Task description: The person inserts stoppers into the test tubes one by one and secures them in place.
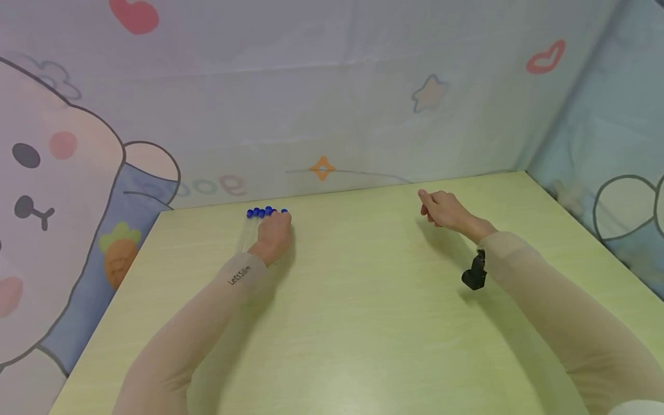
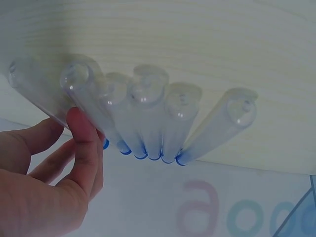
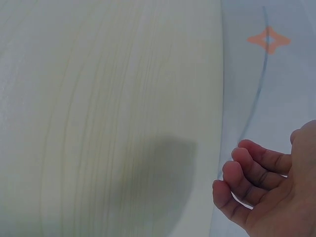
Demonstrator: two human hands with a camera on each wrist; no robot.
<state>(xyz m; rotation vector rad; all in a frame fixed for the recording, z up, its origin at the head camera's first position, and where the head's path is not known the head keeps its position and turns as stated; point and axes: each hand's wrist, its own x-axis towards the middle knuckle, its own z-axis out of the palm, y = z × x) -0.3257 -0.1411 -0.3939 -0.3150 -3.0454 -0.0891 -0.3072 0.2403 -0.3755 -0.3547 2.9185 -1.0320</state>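
Note:
Several clear plastic tubes with blue caps lie side by side on the table; in the head view their caps [image 1: 256,212] line up by the back edge. My left hand [image 1: 275,233] is over the right end of this row. In the left wrist view, the left hand [image 2: 54,177] pinches the outermost tube [image 2: 37,91] between thumb and fingers; its blue cap shows past the fingertips. The neighbouring tube [image 2: 81,86] lies right beside the thumb. My right hand [image 1: 443,208] hovers above the table at the right, fingers loosely curled, holding nothing.
The light wooden table [image 1: 353,300] meets a printed cloth backdrop [image 1: 311,104] along its back edge. Another printed cloth [image 1: 622,144] borders the right side. A small black device [image 1: 474,274] hangs from the right wrist.

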